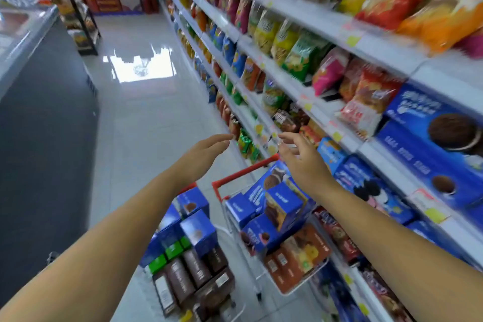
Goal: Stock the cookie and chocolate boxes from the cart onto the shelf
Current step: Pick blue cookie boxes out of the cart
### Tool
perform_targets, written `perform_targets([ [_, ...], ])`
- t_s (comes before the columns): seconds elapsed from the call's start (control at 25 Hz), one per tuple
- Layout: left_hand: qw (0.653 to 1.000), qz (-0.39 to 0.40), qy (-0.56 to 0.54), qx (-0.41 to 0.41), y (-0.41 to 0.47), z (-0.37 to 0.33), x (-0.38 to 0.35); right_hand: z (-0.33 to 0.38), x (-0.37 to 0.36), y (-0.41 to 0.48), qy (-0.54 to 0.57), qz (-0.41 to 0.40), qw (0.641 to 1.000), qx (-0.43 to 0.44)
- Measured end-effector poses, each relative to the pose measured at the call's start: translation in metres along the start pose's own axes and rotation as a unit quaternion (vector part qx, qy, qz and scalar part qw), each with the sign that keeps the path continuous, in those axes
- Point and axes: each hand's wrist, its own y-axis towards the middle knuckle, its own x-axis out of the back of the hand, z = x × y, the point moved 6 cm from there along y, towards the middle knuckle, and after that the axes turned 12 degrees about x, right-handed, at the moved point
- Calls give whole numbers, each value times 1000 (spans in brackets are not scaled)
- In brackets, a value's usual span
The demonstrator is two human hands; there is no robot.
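Nothing is being held right now. The left hand (206, 150) and the right hand (300, 157) are both stretched out in front, fingers loose and spread, with nothing pinched or gripped. The cart (245, 170) is parked directly under and just past the hands, tucked close against the shelf (366, 149) on the right-hand side, probably so each box only has to be swung a short way across. The blue cookie boxes (277, 206) are heaped at odd angles in the top basket right below the right hand, with orange-brown boxes (295, 256) laid flat beneath them. Under the left hand, dark chocolate boxes (188, 277) are stood upright in a lower bin, packed tight, likely so they don't tip. Big blue boxes (431, 144) of the same look are already lined up on the shelf to the right of the right hand, so that row is likely where the cart's stock is meant to go. Everything's a bit blurred, so labels can't be read.
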Motion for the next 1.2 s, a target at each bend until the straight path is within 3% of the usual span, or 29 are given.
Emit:
perform_targets([
  [0.32,987,-14,-1,161,-11,202,44,-72,-207,-12,-26,125,987,-95],
  [0.52,971,-31,-10,238,-30,286,47,-118,-310,-42,-83,284,935,-196],
  [0.68,965,-55,-16,257,-38,310,50,-148,-346,-55,-181,300,912,-213],
  [0.76,962,-59,-17,267,-40,316,51,-152,-344,-53,-193,265,922,-206],
  [0.84,960,-50,-21,273,-41,319,48,-155,-334,-49,-129,237,941,-204],
  [0.92,960,-22,-39,278,-38,319,42,-156,-319,-49,53,215,940,-260],
  [1.0,954,18,-79,288,-33,313,34,-149,-307,-53,211,224,893,-327],
  [1.2,910,138,-194,341,-33,294,6,-119,-299,-46,308,301,836,-340],
])
